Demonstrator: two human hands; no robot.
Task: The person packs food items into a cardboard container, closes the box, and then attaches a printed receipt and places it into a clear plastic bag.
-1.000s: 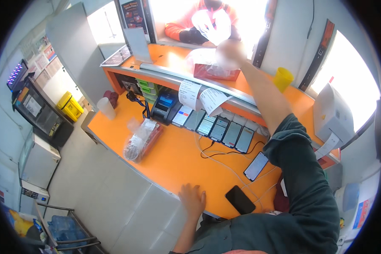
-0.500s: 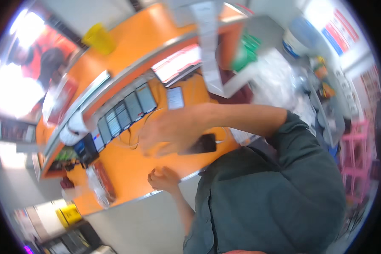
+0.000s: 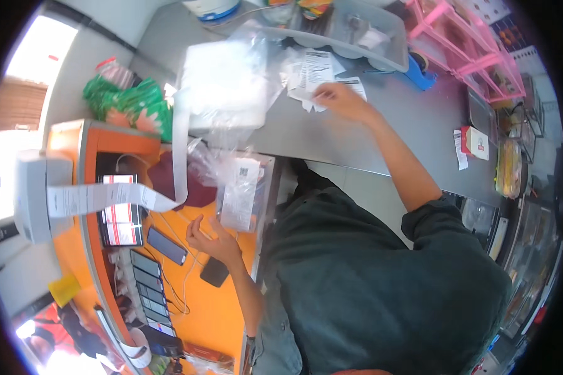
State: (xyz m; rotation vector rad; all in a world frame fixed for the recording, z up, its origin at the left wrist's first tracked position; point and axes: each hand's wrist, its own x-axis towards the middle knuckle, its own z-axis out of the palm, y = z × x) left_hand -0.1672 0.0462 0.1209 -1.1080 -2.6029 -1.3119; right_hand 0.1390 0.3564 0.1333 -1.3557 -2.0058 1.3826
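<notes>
My right hand (image 3: 343, 102) is over the grey counter, its fingertips at a pile of printed paper slips (image 3: 313, 70). Motion smears its fingers, so I cannot tell whether they grip a slip. My left hand (image 3: 218, 242) is above the orange desk with its fingers apart and nothing in them. Near it lie a dark phone-like device (image 3: 214, 272), a smartphone (image 3: 167, 245) and a clear plastic bag with a printed label (image 3: 239, 194). A long paper strip (image 3: 106, 199) hangs in a loop from a white printer (image 3: 34, 197).
A white plastic-wrapped package (image 3: 225, 81) and a green bag (image 3: 128, 103) sit at the back. Behind the slips stands a grey bin tray (image 3: 369, 37), with a blue tape dispenser (image 3: 422, 75) and pink rack (image 3: 463, 37) to its right. Several phones (image 3: 149, 287) line the desk shelf.
The view has swung right, from the orange desk to the grey counter. My right hand has gone from above the desk to the paper slips. My left hand's fingers have spread.
</notes>
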